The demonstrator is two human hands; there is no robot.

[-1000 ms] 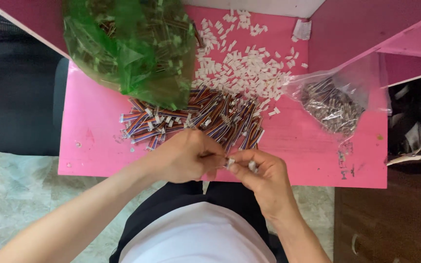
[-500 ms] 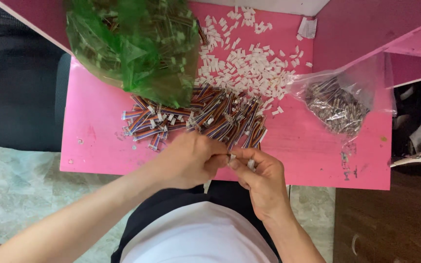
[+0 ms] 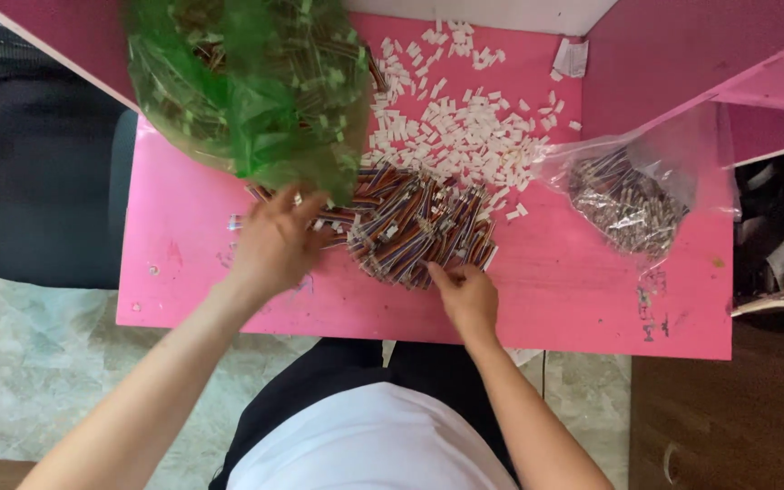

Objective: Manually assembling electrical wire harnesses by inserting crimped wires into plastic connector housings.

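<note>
A pile of short multicoloured ribbon wires point(image 3: 419, 227) lies in the middle of the pink table point(image 3: 573, 290). My left hand point(image 3: 274, 240) is spread over the left end of the pile, under the edge of a green plastic bag point(image 3: 247, 91) full of wires; whether it holds anything is hidden. My right hand point(image 3: 466, 295) rests near the table's front edge with a fingertip touching the pile's near side. Behind the pile lies a scatter of small white plastic connectors point(image 3: 465, 127).
A clear plastic bag point(image 3: 632, 195) of wired pieces lies at the right. Pink side walls point(image 3: 682, 54) rise at the back right. A black chair point(image 3: 38, 181) stands left of the table. A dark wooden surface point(image 3: 737, 408) is at lower right.
My hands were joined at the table's front edge over a small piece. They have parted: the left went up-left to the pile's end, the right reached forward to the pile.
</note>
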